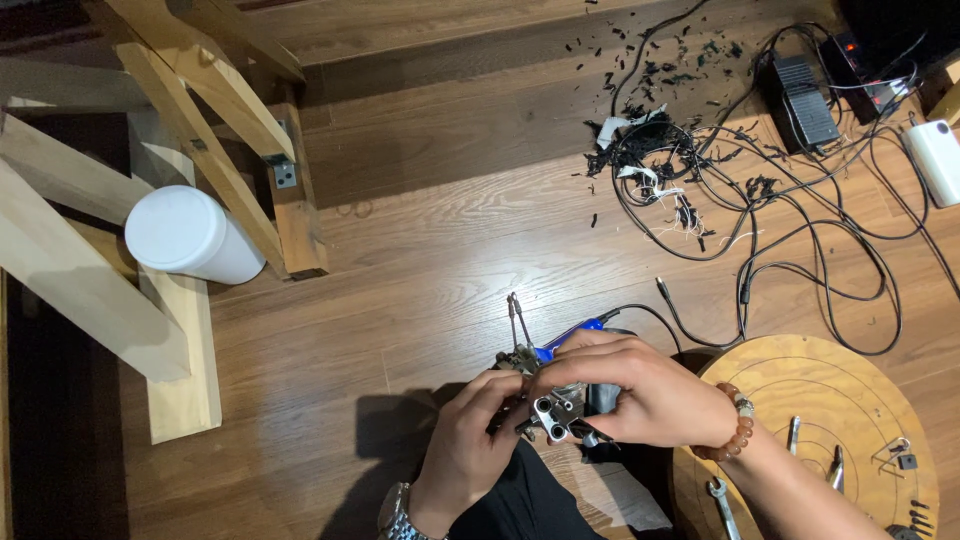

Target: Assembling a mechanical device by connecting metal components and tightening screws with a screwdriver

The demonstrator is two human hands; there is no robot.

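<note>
From the head camera, both hands meet low in the middle over the wooden floor [420,240]. The left hand [470,440] and the right hand [640,390] each close their grip on a small metal part [553,408] with round holes, held between them above the lap. Two thin metal prongs [516,318] stick up from it, beside a blue-handled tool [575,333]. To the right sits a round wooden tabletop [800,385] carrying a small wrench [722,500]. Tangled black cables [760,200] lie further off, and a white cylinder [192,236] stands by a wooden frame [200,110].
</note>
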